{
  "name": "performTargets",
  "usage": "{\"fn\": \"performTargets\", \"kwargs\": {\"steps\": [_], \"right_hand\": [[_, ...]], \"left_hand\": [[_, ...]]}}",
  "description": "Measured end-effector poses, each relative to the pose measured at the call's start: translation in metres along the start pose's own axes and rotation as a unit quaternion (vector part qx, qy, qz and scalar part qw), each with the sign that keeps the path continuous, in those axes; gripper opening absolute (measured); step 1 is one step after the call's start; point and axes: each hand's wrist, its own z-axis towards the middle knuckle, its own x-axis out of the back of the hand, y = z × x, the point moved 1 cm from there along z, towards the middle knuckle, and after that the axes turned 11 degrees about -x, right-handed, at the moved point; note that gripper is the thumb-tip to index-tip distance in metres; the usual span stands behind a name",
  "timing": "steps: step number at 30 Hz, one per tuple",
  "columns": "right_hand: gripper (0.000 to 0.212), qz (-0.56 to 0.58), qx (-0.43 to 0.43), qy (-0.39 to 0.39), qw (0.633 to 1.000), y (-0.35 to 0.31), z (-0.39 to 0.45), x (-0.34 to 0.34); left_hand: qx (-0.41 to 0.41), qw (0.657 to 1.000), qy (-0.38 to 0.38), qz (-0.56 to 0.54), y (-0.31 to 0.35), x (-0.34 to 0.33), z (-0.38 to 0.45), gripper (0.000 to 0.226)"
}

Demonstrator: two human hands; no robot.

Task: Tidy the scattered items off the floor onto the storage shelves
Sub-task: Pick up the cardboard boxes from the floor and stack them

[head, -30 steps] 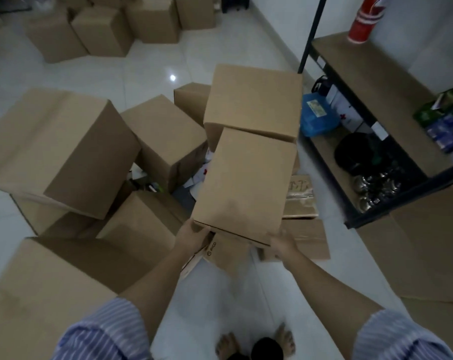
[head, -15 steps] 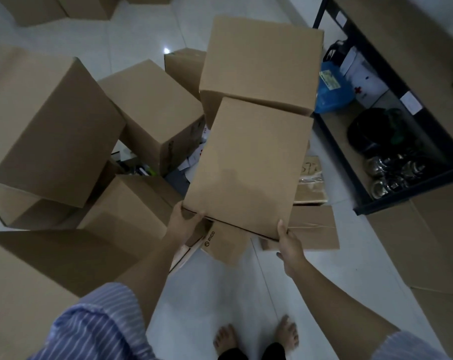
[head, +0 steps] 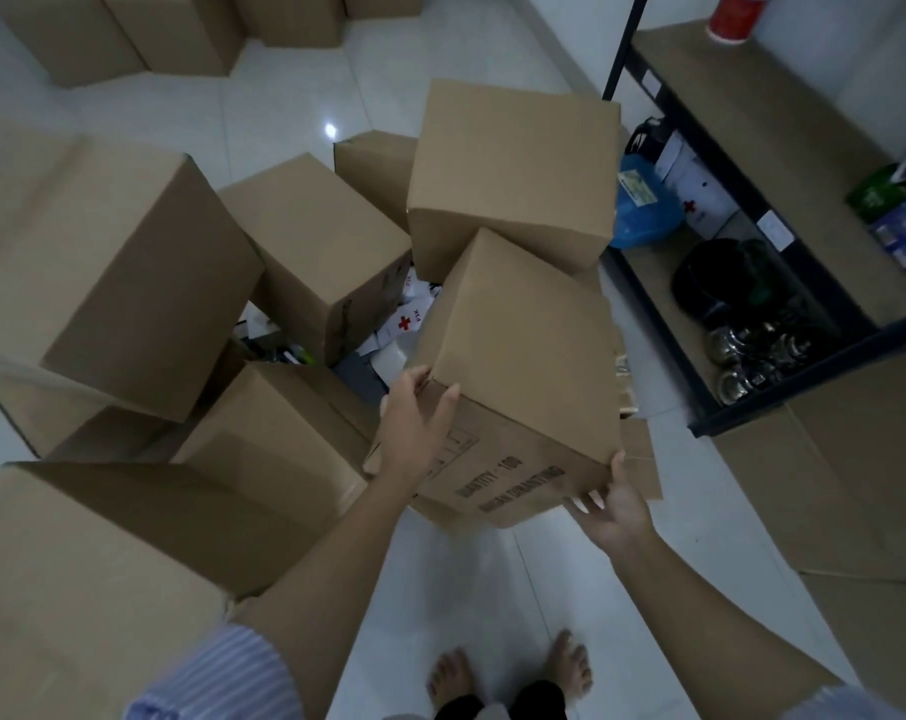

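Observation:
I hold a brown cardboard box [head: 523,345] tilted in front of me, its printed side facing me. My left hand [head: 414,433] grips its near left corner, fingers wrapped over the edge. Under the near right corner, my right hand [head: 614,504] supports the box with curled fingers and the thumb up against the side. The dark metal storage shelf [head: 783,252] stands to the right. Small white packets with red crosses [head: 401,324] lie on the floor between the boxes.
Several cardboard boxes crowd the floor at left and centre, the largest [head: 103,272] at left, another [head: 513,174] behind the held box. The lower shelf holds a blue bag [head: 643,210], a black object [head: 710,278] and shiny metal items [head: 752,356]. My bare feet [head: 508,672] stand on white tiles.
The box has tipped up towards me, so its printed side now shows. My left hand moved up onto the corner and my right hand slid under the near right corner.

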Motion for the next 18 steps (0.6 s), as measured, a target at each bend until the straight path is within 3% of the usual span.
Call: {"fn": "performTargets", "kwargs": {"steps": [3,8,12,18], "right_hand": [[0.06,-0.027,0.012,0.004,1.0,-0.017,-0.023,-0.001],[0.039,-0.065,0.031,0.0,0.997,-0.046,-0.066,-0.006],[0.04,-0.07,0.055,0.017,0.996,-0.063,-0.101,-0.004],[0.044,-0.036,0.039,0.042,0.998,-0.067,-0.134,0.025]], "left_hand": [[-0.03,0.998,-0.033,0.052,0.015,0.007,-0.001,0.064],[-0.039,0.997,-0.058,0.033,0.038,0.025,-0.007,0.072],[-0.008,0.997,-0.072,-0.029,0.091,0.038,-0.01,0.07],[-0.062,0.989,-0.134,-0.007,0.126,0.026,0.006,0.076]]}}
